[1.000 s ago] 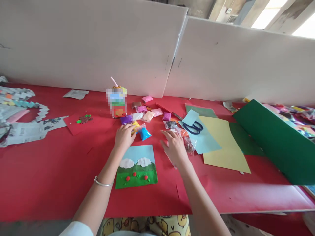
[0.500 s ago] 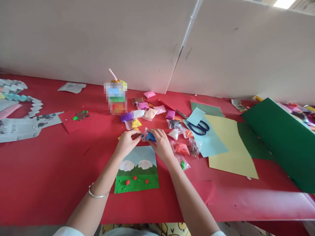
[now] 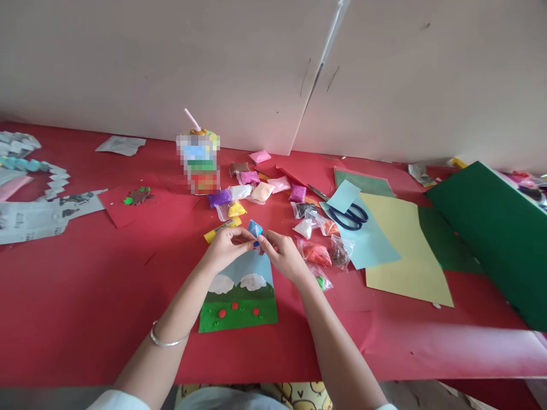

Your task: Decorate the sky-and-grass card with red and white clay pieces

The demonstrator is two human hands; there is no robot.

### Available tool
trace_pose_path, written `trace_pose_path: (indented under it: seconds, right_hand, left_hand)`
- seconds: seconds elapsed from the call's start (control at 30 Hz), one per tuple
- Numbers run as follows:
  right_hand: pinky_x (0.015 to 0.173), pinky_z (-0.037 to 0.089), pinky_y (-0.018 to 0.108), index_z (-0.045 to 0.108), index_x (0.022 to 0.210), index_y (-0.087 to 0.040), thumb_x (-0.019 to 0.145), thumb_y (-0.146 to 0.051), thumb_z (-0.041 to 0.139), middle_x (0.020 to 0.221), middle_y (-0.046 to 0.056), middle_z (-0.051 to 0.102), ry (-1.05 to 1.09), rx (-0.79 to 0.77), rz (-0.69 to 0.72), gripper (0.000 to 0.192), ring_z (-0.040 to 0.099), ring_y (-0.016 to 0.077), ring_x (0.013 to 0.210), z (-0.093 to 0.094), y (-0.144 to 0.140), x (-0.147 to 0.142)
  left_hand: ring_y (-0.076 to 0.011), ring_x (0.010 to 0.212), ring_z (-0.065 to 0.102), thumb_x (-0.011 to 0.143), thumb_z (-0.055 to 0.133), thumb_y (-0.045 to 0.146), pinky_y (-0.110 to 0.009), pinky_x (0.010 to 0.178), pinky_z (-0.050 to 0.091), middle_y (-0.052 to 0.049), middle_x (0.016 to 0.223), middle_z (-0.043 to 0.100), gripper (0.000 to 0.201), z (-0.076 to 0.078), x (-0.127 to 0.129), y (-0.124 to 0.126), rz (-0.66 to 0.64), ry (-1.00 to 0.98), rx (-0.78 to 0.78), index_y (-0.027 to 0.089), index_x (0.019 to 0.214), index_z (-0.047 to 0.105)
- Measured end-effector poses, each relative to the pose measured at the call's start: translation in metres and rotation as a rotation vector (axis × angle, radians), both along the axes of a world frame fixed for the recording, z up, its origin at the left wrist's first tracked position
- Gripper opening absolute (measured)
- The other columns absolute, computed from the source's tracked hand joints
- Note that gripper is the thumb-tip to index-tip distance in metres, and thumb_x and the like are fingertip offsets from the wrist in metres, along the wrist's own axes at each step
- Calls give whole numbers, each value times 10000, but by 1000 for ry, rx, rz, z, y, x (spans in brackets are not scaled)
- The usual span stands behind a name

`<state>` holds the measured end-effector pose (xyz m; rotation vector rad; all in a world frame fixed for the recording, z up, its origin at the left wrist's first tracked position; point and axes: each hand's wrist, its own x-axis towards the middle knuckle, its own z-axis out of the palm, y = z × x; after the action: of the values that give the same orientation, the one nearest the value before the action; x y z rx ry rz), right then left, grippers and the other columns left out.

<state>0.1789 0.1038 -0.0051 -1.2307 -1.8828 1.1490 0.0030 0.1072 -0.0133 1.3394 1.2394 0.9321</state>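
Left hand [image 3: 225, 248] and right hand [image 3: 284, 257] together pinched a small clear packet of blue clay [image 3: 255, 229] between fingertips, just above the far edge of the landscape paper collage [image 3: 239, 296]. Clear packets of coloured clay [image 3: 316, 253] lay right.

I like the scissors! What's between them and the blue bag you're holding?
Head view: small clay bags lie on the red table between the scissors and blue bag.

Blue clay packet [image 3: 255, 229] between left hand [image 3: 226, 246] and right hand [image 3: 285, 256].
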Motion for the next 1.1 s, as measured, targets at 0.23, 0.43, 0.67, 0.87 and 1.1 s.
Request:
trace_pose_path:
  seconds: [0.23,0.43,0.67,0.87,1.1]
  right_hand:
    - [567,373,213,506,722,-195,957,-495,434,644,-19,618,-77,-7,128,387,531,99,560,8,-2,9]
    - [602,391,222,549,824,-190,967,-336,476,716,9,677,-233,53,174,218,601,123,635,7,-2,8]
    - [593,387,198,543,732,-192,975,-270,395,657,-19,636,-90,82,153,295,546,89,560,9,-3,6]
    - [551,311,208,471,622,-204,896,-186,455,533,-37,530,-216,218,15,275,458,95,493,-3,-4,-7]
    - [561,274,237,477,629,-209,888,-197,442,545,-27,490,-343,421,-261,261,396,114,508,-5,-3,-2]
  left_hand:
    - [-131,670,631,579,835,441,-232,649,507,-15,669,691,317,-1,-1,1,-35,-92,-68,171,686,707]
    - [-145,684,632,595,803,497,-270,693,521,-28,682,685,369,-3,-1,1,-35,-97,-93,161,702,693]
    - [-156,742,611,775,620,459,-280,705,513,-25,770,639,282,4,-2,-1,-130,20,34,179,808,628]
    - [-142,671,514,799,443,186,-241,602,407,13,688,522,102,9,14,-10,-41,441,335,205,729,514]
    - [-142,676,546,879,445,272,-233,603,403,5,713,569,159,6,3,-4,71,476,345,205,753,517]
